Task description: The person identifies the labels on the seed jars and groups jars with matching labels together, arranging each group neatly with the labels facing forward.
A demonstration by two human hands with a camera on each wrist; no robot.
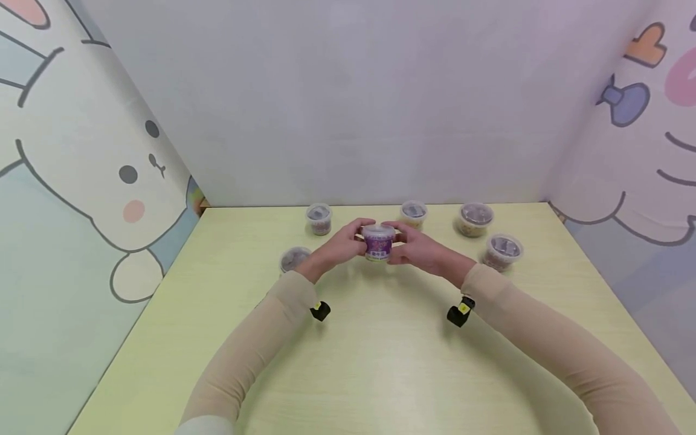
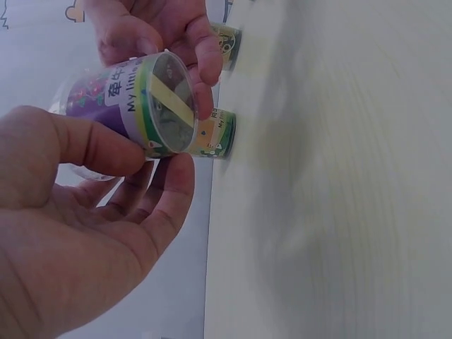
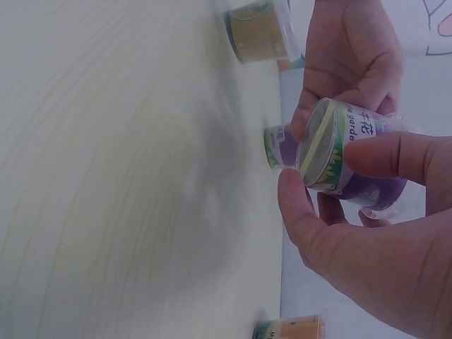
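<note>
A small clear-lidded plastic cup (image 1: 378, 246) with a purple label is held up between both hands over the far part of the table. My left hand (image 1: 344, 246) grips its left side, and my right hand (image 1: 423, 249) grips the right. In the left wrist view the cup (image 2: 106, 113) lies tilted, its underside showing a pale strip, with the left thumb (image 2: 106, 147) against the label. Seen from the right wrist, the right thumb (image 3: 385, 157) presses the green band near the cup's base. Printing on the label includes "My little".
Similar lidded cups stand around: one behind left (image 1: 319, 220), one partly behind the left forearm (image 1: 294, 258), one beyond the right hand (image 1: 414, 212), and two at right (image 1: 475, 219). A pale wood-look table (image 1: 370, 362) meets a plain back wall (image 1: 353, 109).
</note>
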